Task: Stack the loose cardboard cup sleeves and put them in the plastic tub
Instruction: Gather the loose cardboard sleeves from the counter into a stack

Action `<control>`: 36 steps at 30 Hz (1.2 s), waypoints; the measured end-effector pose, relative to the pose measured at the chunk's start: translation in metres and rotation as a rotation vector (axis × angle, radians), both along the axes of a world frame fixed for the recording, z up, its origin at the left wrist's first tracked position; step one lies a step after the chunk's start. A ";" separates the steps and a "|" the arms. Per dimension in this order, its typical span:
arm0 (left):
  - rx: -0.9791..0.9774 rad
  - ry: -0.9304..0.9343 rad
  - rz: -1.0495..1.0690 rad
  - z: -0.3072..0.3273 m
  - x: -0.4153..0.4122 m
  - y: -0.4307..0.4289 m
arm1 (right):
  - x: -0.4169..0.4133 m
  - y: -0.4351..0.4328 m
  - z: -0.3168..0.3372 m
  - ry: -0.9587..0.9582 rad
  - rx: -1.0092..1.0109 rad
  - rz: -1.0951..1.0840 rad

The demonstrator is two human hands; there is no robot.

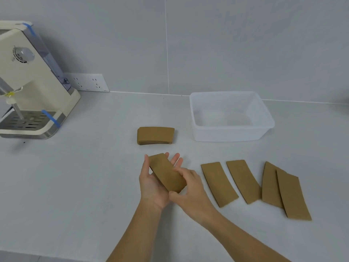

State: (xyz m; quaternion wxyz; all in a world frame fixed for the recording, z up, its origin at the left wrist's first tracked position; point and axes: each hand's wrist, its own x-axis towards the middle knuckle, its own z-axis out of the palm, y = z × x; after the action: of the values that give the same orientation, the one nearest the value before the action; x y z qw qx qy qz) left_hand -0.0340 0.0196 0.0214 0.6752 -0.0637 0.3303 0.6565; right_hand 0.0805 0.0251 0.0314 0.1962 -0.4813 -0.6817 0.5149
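A brown cardboard sleeve (166, 172) lies across my left hand (153, 188), palm up, thumb on its left edge. My right hand (188, 191) grips the sleeve's near right end between thumb and fingers. Behind my hands a neat stack of sleeves (155, 135) rests on the counter. Several loose sleeves lie flat to the right: one (218, 183), another (243, 180), and two overlapping ones (271, 183) (293, 197). The clear plastic tub (268, 118) stands at the back right with nothing visible inside it.
A cream coffee machine (32, 80) with a metal drip tray stands at the far left against the grey wall. A white socket strip (88, 82) sits on the wall beside it. The pale counter (75, 176) stretches toward me.
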 end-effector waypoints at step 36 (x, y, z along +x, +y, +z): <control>-0.056 -0.126 -0.041 -0.021 0.025 0.012 | 0.064 0.036 -0.031 -0.875 0.513 -0.107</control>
State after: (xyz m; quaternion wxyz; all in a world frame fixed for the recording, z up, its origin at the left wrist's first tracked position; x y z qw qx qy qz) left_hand -0.0092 0.0317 0.0007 0.7060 -0.1172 0.3066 0.6275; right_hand 0.1442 0.0614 0.0005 0.0303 -0.6223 -0.7790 0.0702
